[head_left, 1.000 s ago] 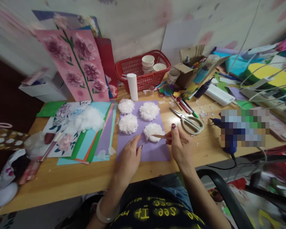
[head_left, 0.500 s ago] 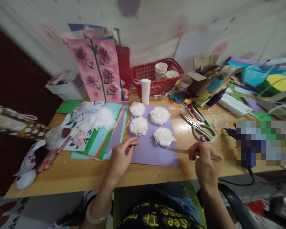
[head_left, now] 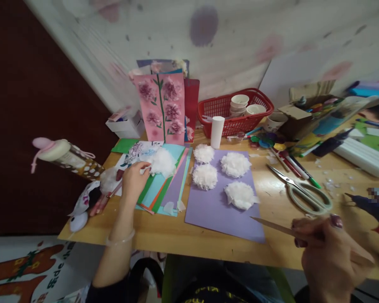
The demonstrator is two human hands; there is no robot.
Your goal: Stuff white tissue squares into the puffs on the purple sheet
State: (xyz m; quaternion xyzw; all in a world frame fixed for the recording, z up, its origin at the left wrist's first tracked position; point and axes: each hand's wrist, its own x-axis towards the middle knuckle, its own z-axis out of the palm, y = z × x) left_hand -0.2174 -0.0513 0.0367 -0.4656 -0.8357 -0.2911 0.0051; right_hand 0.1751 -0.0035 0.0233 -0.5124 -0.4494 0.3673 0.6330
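Note:
On the left, my left hand [head_left: 135, 179] reaches over the paper stack, thumb and fingers pinched at the near edge of a pile of thin white tissue pieces [head_left: 163, 160]. My right hand [head_left: 330, 246] is closed around a flat, tapered wooden stick [head_left: 276, 226] whose tip points left, over the lower right part of a purple sheet [head_left: 216, 214]. Fluffy white tissue flowers lie on that sheet: two on the left, including one flower [head_left: 205, 176], and two on the right, including a near flower [head_left: 241, 196].
Grey-handled scissors [head_left: 303, 193] lie right of the sheet, with a dark glue gun [head_left: 371, 210] beyond. A white paper roll [head_left: 217, 132] stands before a red basket [head_left: 230, 126] of cups. Coloured paper [head_left: 159, 195] lies left. A pink flower card [head_left: 162, 105] leans at the back.
My left hand has moved left from the purple sheet to the white tissue pile. My right hand still grips the stick and appears nearer, lower right. The view has shifted left.

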